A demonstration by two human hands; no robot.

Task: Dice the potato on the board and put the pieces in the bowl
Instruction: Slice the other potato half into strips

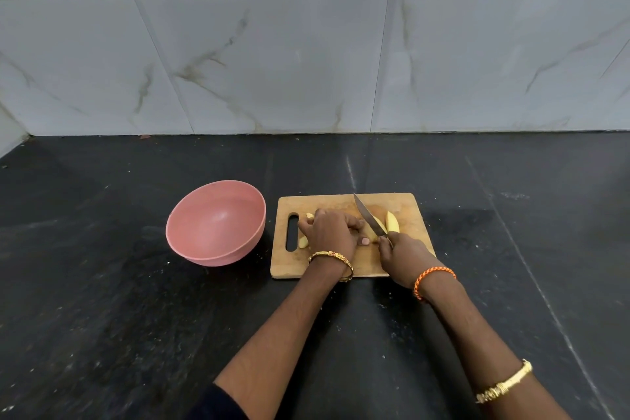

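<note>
While knife (pixel 370 217) cuts, bowl (pixel 215 223) beside board (pixel 402 203).

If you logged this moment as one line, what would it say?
step: cutting | left hand: holds potato pieces on board | right hand: grips knife | bowl: empty

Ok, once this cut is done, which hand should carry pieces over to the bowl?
Probably the left hand: it rests on the potato pieces on the side nearest the pink bowl, while the right hand grips the knife.
</note>
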